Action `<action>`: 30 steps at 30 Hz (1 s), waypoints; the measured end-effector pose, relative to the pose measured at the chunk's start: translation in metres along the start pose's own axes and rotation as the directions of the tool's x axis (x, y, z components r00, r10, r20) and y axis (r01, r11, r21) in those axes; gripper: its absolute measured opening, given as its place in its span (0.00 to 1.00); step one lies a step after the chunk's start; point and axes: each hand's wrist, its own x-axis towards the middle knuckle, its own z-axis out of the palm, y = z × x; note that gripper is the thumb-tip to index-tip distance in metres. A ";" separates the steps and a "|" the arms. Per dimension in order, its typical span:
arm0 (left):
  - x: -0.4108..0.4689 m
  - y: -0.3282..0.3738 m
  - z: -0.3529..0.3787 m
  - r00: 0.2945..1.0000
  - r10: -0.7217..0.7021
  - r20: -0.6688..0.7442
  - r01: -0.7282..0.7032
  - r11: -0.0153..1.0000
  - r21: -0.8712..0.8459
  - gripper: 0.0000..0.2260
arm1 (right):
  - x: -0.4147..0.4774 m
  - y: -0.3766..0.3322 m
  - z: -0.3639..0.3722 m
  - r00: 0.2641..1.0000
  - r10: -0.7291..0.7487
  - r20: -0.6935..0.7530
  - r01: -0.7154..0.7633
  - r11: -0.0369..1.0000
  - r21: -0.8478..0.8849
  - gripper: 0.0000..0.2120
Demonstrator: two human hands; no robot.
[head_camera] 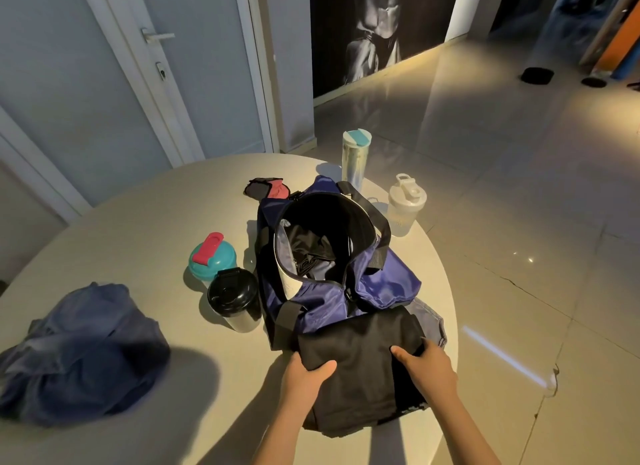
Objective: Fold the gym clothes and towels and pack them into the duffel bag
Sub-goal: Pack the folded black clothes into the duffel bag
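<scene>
Head-worn, downward over table (pixel 138 222), seemingly close

We see only our hands and forearms. Our left hand (pixel 304 378) and right hand (pixel 429 371) are bare, and so are both wrists. The left forearm (pixel 277 437) and right forearm (pixel 474 437) are bare back to the near edge. What we wear higher up we cannot tell.

The bag (pixel 381 284) is purple-blue with black straps (pixel 381 236); the folded garment (pixel 360 371) at its 6 o'clock is plain black. At 8 o'clock lies a blue cloth (pixel 83 353), on a beige table (pixel 138 239).
</scene>
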 end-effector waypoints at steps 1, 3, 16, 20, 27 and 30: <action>-0.004 0.002 0.002 1.000 0.007 -0.012 -0.007 1.000 0.007 0.25 | -0.002 -0.003 -0.002 1.000 0.006 0.020 -0.007 0.998 0.062 0.20; -0.011 0.003 0.007 0.998 0.042 -0.042 -0.041 0.998 0.038 0.30 | -0.007 -0.007 -0.005 0.999 0.007 0.036 -0.012 0.990 0.144 0.18; -0.050 0.027 0.030 0.980 0.195 -0.046 -0.185 0.969 0.164 0.11 | -0.055 -0.022 -0.002 0.964 -0.255 0.077 0.250 0.966 0.070 0.30; -0.051 0.028 0.030 0.979 0.198 -0.046 -0.190 0.972 0.141 0.10 | -0.065 -0.025 0.005 0.936 -0.350 -0.046 0.343 0.932 -0.116 0.29; -0.051 0.024 0.026 0.984 0.177 -0.009 -0.173 0.973 0.150 0.23 | -0.074 -0.033 0.002 0.945 -0.315 -0.092 0.300 0.943 -0.146 0.43; -0.050 0.025 0.023 0.985 0.173 0.004 -0.171 0.974 0.150 0.23 | -0.059 -0.038 -0.009 0.963 -0.263 -0.064 0.254 0.960 -0.117 0.43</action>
